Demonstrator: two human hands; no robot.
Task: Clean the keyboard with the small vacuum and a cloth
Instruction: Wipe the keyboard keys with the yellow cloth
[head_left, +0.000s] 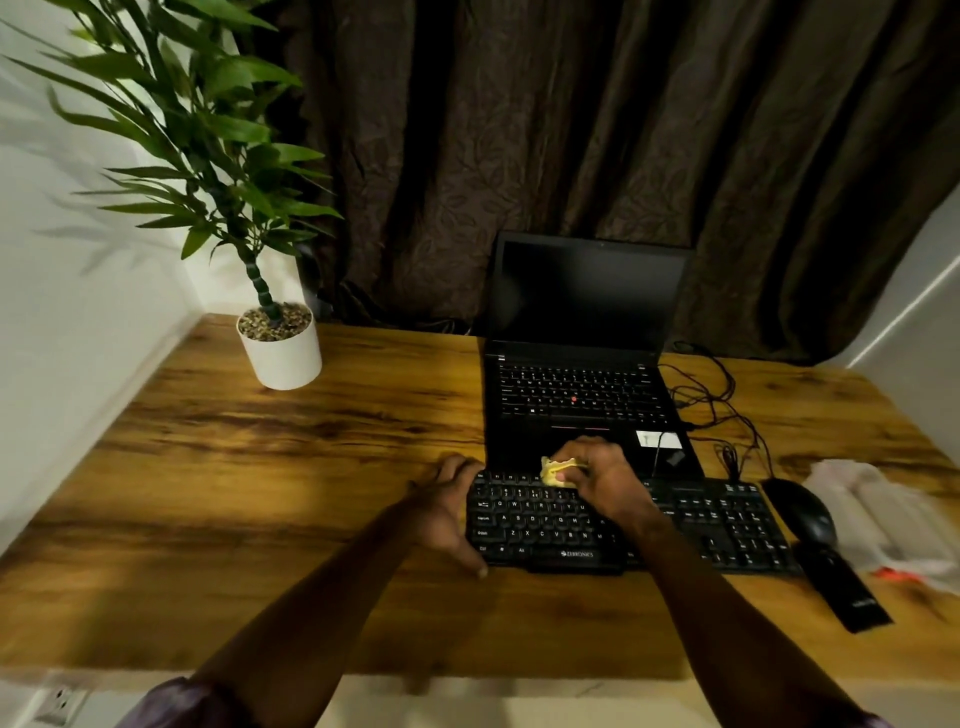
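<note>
The black keyboard (670, 525) lies on the wooden desk (311, 493) just in front of the open laptop (582, 395). Its long axis runs left to right across the desk, the right end sitting a little nearer me. The key legends read the right way up from where I sit, with the space-bar edge closest to me.

My left hand (449, 512) grips the keyboard's left end, fingers curled over the far corner and the thumb stretched down along the near corner. My right hand (605, 480) is over the upper rows of keys, its fingers bunched together and pinching a crumpled yellow cloth (557, 472) against the top row (how much of the cloth is tucked under my palm I cannot tell).

A black mouse (800, 512) sits just beside the keyboard's right end, with a long black object (844, 595) lying near it.
</note>
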